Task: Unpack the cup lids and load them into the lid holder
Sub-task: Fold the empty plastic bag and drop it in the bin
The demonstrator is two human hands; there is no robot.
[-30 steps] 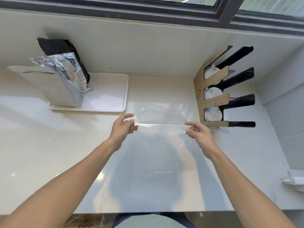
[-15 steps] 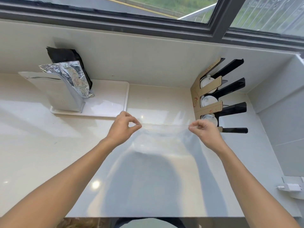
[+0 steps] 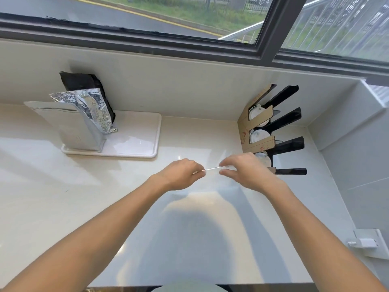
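Note:
A clear plastic bag hangs in front of me over the counter, nearly see-through. Both hands pinch its top edge. My left hand grips the left end and my right hand grips the right end, fingertips a short gap apart. The lid holder, black rails with brown cardboard fronts, lies at the back right. White cup lids show in its three slots; my right hand partly hides the nearest slot.
A white tray at the back left carries a silver foil pouch, a grey pouch and a black bag. A white wall fitting sits at the right. The counter's front edge runs along the bottom.
My hands have come together, folding the bag's top edge from a wide stretch to a short span. The view has tilted up toward the window.

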